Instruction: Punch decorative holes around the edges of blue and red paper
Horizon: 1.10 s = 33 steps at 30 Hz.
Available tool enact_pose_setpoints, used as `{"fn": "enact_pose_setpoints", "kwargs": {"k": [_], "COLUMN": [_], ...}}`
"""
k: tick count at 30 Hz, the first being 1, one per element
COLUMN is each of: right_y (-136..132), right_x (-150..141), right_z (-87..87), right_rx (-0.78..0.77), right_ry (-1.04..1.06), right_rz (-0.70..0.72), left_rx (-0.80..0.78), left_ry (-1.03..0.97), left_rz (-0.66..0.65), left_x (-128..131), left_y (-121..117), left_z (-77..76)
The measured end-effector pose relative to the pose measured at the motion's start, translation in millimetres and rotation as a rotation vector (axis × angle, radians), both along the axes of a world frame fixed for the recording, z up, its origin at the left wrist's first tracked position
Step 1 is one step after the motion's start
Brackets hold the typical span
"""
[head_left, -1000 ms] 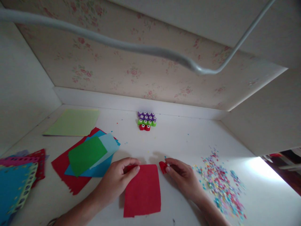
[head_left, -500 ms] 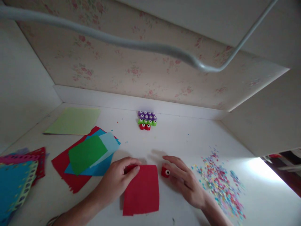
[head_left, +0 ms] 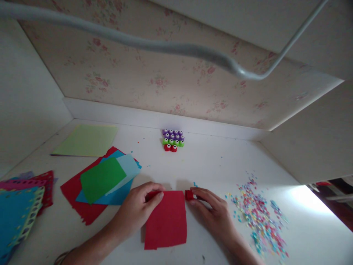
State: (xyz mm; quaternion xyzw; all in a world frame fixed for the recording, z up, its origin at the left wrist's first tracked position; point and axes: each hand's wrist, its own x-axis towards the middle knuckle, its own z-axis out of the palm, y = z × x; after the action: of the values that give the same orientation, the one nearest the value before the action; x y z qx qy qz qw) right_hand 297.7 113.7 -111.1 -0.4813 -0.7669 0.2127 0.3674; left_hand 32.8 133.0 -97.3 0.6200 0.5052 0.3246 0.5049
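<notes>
red punch (head_left: 189, 195): lay loose under spread fingers half a second ago, its eye showing; now it is gripped, turned, and closer to the sheet. so tool and sheet edge stand side by side; whether they touch i cannot tell.
right hand (head_left: 216, 211): pinches the red punch between thumb and fingers, at about 2 o'clock from the middle of the sheet.
left hand (head_left: 140, 203): pinches the upper left corner of the sheet, at 10 o'clock, much as before.
red sheet (head_left: 167, 221): between the hands, almost unmoved, its lower edge uneven.
in the way: the left hand hides that corner, the right fingers hide part of the tool.
confetti (head_left: 259, 215): loosely scattered at 3 o'clock, past the right hand.
coloured sheets (head_left: 103, 179): green, blue and red, overlapping, at 10 o'clock.
pale green sheet (head_left: 86, 140): farther out that way.
hole-edged sheets (head_left: 19, 215): at 9 o'clock.
eye-topped punches (head_left: 173, 140): purple, green and red rows at 12 o'clock.
pale cable (head_left: 171, 48): blurred, crossing high above, from 11 to 1 o'clock.
</notes>
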Motion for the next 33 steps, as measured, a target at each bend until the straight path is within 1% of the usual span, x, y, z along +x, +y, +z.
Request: {"fn": "enact_pose_setpoints", "kwargs": {"k": [3,9,17,23,33], "right_y": [-0.4,-1.9,-0.5,-0.2,1.0], "right_x": [-1.8,-2.7,-3.5,-4.4,-5.4], "right_z": [-1.3,-1.2,-0.7,1.6,1.5], "right_rx": [0.001,0.001,0.085,0.119,0.116], "right_ry": [0.018,0.036,-0.003,-0.007,-0.029], "right_rz": [0.002,0.05,0.081,0.094,0.126], "left_rx": [-0.013,-0.013,-0.001,0.04,0.075], "left_ry": [-0.009,-0.024,-0.004,0.022,0.047], "left_rz": [0.001,0.007,-0.009,-0.024,-0.033], "left_x": [0.2,0.6,1.7,0.8,0.2], "left_y": [0.2,1.1,1.4,2.8,1.7], "left_z": [-0.1,0.3,0.1,-1.2,-2.8]}}
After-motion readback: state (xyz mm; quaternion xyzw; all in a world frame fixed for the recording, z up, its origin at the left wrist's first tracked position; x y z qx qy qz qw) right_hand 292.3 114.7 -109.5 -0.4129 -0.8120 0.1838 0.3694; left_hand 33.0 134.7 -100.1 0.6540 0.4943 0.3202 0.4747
